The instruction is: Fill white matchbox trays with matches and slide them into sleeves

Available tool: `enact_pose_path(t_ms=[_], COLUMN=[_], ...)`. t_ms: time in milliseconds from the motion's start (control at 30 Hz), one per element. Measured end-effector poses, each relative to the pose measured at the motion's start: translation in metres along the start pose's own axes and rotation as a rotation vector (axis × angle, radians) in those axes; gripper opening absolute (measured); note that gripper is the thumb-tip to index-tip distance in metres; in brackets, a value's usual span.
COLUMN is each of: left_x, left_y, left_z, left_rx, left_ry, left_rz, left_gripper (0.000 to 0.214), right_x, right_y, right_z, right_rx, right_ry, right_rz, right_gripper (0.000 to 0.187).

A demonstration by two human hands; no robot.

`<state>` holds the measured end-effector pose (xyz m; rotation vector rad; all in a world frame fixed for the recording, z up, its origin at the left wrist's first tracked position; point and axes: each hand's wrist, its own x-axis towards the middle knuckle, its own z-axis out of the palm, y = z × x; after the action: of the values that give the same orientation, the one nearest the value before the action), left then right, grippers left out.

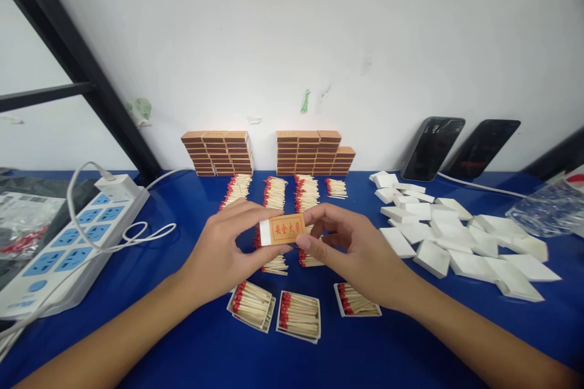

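Between my two hands is a small matchbox [286, 229] with an orange sleeve and red lettering; a strip of its white tray sticks out at the left end. My left hand [228, 243] pinches that left end between thumb and fingers. At the right end, my right hand [351, 249] grips the sleeve with thumb and forefinger. Below the hands lie white trays full of red-tipped matches: a left one [250, 306], a middle one [298, 316] and a right one [358, 302], partly covered by my right hand. Rows of loose matches [306, 193] run behind, partly hidden by my hands.
Stacked matchboxes stand against the wall in a left pile [219, 153] and a right pile [310, 153]. White empty trays [451, 231] are heaped at the right. Two phones [433, 149] lean on the wall. A power strip [77, 243] with white cables occupies the left.
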<state>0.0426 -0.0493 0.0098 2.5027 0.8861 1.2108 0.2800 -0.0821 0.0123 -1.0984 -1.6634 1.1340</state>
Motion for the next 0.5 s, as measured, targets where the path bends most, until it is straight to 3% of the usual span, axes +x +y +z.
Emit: enact_pose_path(t_ms=[133, 333, 433, 500], left_x=[-0.001, -0.001, 0.0, 0.001], left_y=[-0.004, -0.008, -0.007, -0.005], left_z=[-0.001, -0.004, -0.005, -0.005], left_rx=[0.062, 0.175, 0.195, 0.179], left_ry=[-0.016, 0.024, 0.05, 0.071], left_rz=[0.122, 0.342, 0.361, 0.301], left_gripper=[0.048, 0.045, 0.047, 0.056], right_x=[0.001, 0.001, 0.001, 0.002], right_y=[0.002, 0.005, -0.001, -0.006], right_z=[0.0, -0.004, -0.005, -0.006], right_rx=[0.182, 0.194, 0.181, 0.145], right_ry=[0.002, -0.169, -0.178, -0.137], right_rz=[0.105, 0.223, 0.214, 0.189], right_gripper=[0.04, 0.047, 0.044, 0.044])
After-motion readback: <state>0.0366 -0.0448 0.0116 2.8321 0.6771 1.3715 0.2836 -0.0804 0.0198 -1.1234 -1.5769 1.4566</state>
